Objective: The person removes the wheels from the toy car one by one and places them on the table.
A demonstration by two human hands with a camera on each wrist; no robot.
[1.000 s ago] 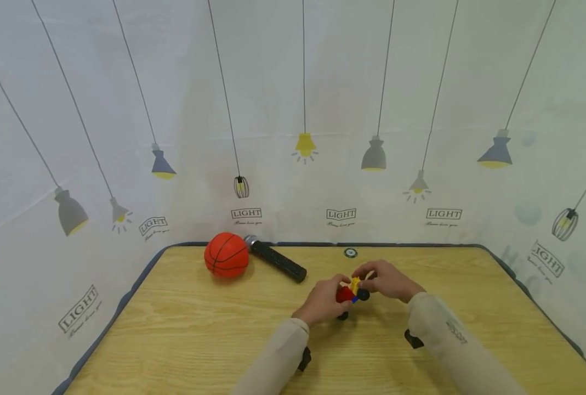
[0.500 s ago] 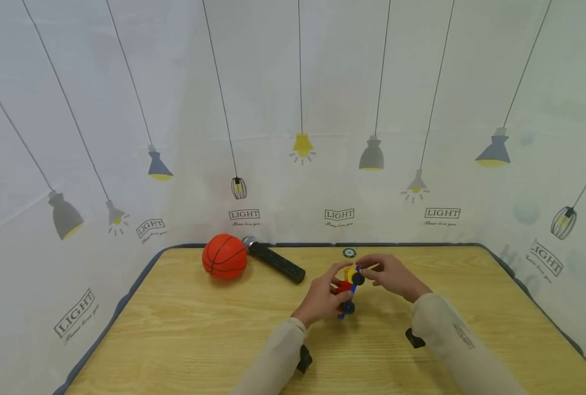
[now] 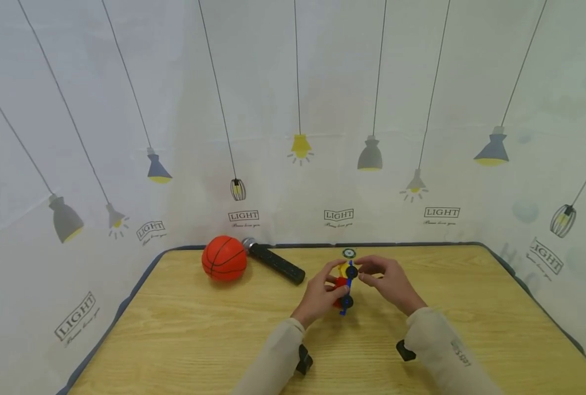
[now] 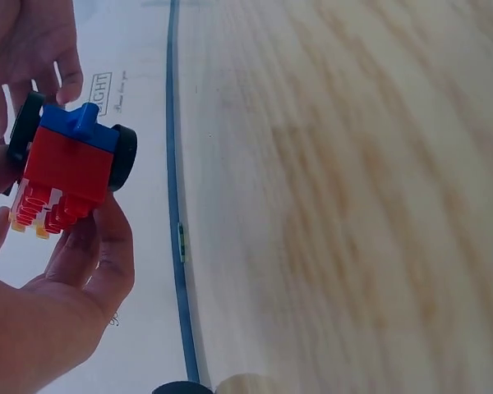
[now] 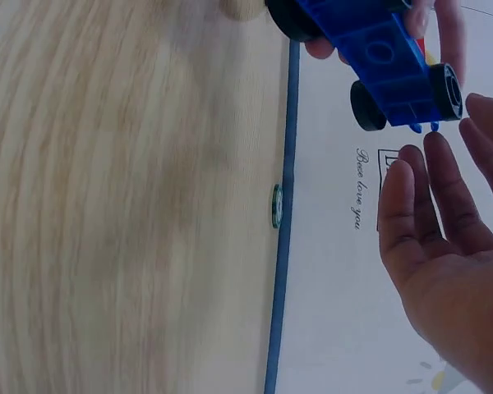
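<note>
My left hand [image 3: 317,296] grips a toy brick car [image 3: 342,293] and holds it above the table. The car has a blue chassis [image 5: 378,53], black wheels, red bricks [image 4: 70,164] and a yellow brick [image 3: 343,269]. In the left wrist view, the fingers [image 4: 107,254] and thumb close around its sides, and its red end with the blue peg faces the camera. My right hand [image 3: 388,280] is beside the car's far end, fingers loosely bent. Seen from the right wrist, a small gap separates those fingertips [image 5: 435,144] from the chassis end.
A red toy basketball [image 3: 225,259] sits at the table's back left, with a black microphone [image 3: 278,263] lying beside it. Near the back edge lies a small round chip [image 3: 349,253]. A white cloth wall [image 3: 293,82] printed with lamps surrounds the wooden table [image 3: 214,340].
The car has turned in my left hand, so its wheels and blue underside now face right. My right hand has come off the car's far end and stays close beside it.
</note>
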